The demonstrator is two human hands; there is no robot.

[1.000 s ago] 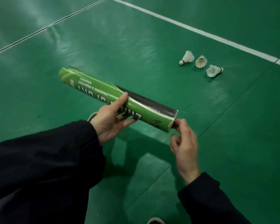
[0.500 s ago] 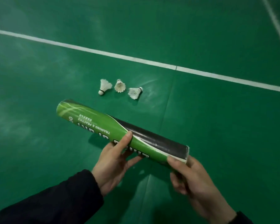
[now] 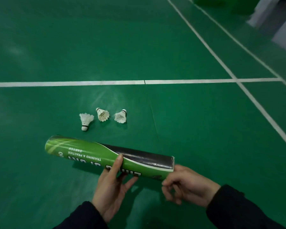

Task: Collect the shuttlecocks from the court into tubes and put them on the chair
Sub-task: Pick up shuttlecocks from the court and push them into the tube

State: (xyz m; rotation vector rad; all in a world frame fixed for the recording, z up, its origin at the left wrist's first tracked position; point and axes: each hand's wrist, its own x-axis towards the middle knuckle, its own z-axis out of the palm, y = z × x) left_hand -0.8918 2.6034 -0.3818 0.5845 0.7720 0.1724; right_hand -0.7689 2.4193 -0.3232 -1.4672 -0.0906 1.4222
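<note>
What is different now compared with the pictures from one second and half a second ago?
The view turned, so the three shuttlecocks went from the upper right to the middle, just beyond the tube. The right hand, earlier with its fingertips at the tube's near end, now holds that end from below. Unchanged: the left hand grips the tube's middle with its thumb on top, and the shuttlecocks lie in a row on the green court.

this was an indoor badminton court. the green court floor (image 3: 180, 47) had a smooth sheen, with white boundary lines (image 3: 68, 83) running from nine to three o'clock and meeting twin sidelines (image 3: 220, 58) toward one o'clock. three white feather shuttlecocks (image 3: 103, 114) lay on it near the centre, and a green shuttlecock tube (image 3: 92, 152) marked "training & practice" showed toward six o'clock.
</note>
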